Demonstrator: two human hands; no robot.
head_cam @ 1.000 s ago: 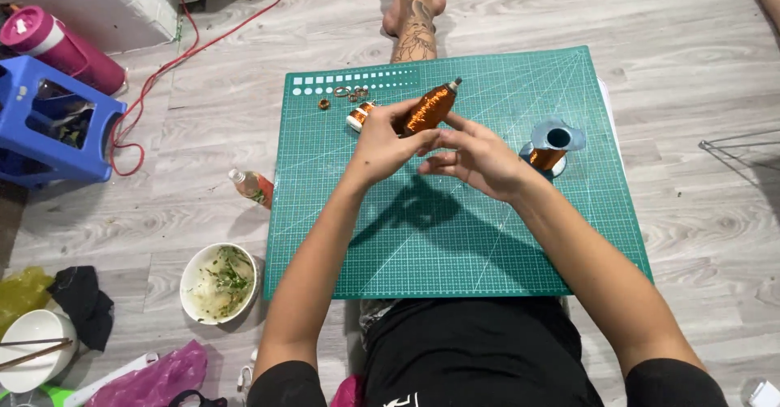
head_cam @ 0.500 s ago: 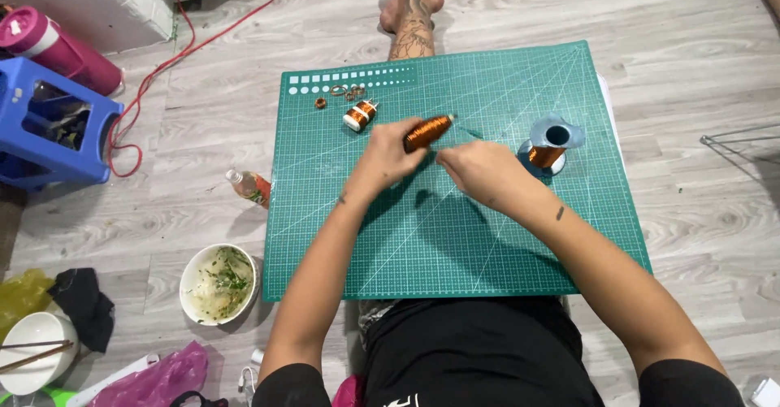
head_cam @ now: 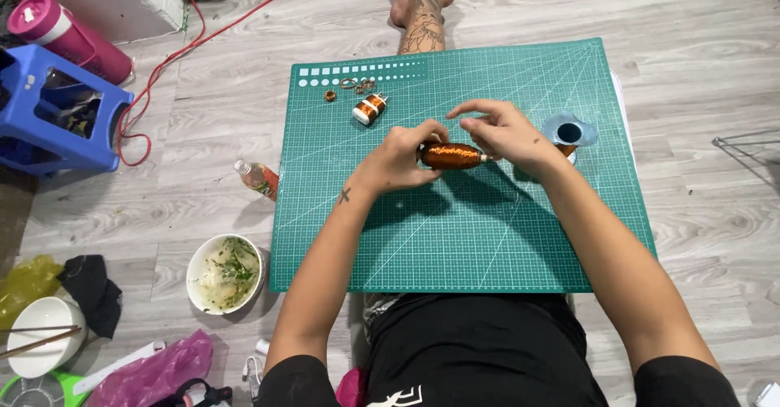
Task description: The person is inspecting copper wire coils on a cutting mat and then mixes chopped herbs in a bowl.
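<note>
- Two hands meet over the middle of a green cutting mat [head_cam: 487, 236] that lies on a grey wooden floor [head_cam: 699, 49], and a spool of copper-coloured wire [head_cam: 452, 156] lies crosswise between them.
- Left hand [head_cam: 400, 161]: fingers curled round the left end of the spool, gripping it just above the mat.
- Right hand [head_cam: 505, 134]: thumb and forefinger are drawn together at the spool's right tip, the other fingers arched above it; what they pinch there is too fine to make out.
- Step in hand, as I judge it: working at the end of the wire on the spool, with one hand steadying and the other picking.
- A next move would call for a firm hold from the left hand, so that the spool does not roll, and a fine pinch from the right.
- Just beyond the right hand, near the mat's right edge, sits a pale blue round holder with a dark hole [head_cam: 569, 131].
- Farther up the mat lie a smaller copper spool with white ends [head_cam: 369, 109] and a few little rings [head_cam: 357, 85], well apart from both hands.
- Off the mat to the left: a small bottle lying on its side [head_cam: 257, 178], a used bowl [head_cam: 225, 273], a blue plastic stool [head_cam: 57, 110] and a pink flask [head_cam: 69, 37].
</note>
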